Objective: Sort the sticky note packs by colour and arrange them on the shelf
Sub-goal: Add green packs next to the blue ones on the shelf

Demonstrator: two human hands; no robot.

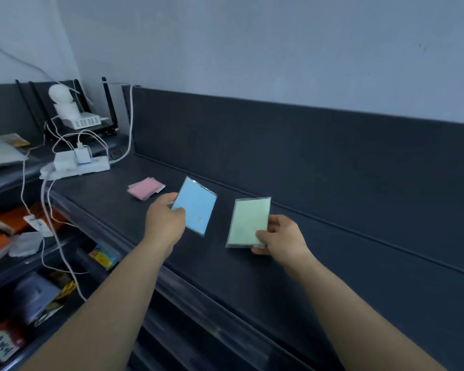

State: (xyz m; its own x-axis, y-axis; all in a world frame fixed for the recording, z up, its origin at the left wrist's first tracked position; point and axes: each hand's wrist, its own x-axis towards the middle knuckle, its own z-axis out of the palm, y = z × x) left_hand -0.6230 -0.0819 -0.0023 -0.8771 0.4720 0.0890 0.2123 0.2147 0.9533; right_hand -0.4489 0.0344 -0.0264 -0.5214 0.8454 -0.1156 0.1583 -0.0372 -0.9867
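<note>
Placing step: left hand (164, 219) pinches a blue pack (197, 207), right hand (281, 236) a green pack (248, 222); pink packs (145, 188) lie at ten o'clock on the shelf (292, 263). Next: set each colour apart.

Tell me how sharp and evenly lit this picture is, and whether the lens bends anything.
Head view: dim, bluish, even light; the blue pack and green pack are fairly sharp; the pink packs and lower-left goods are blurred; the wide lens slightly bows the shelf.
</note>
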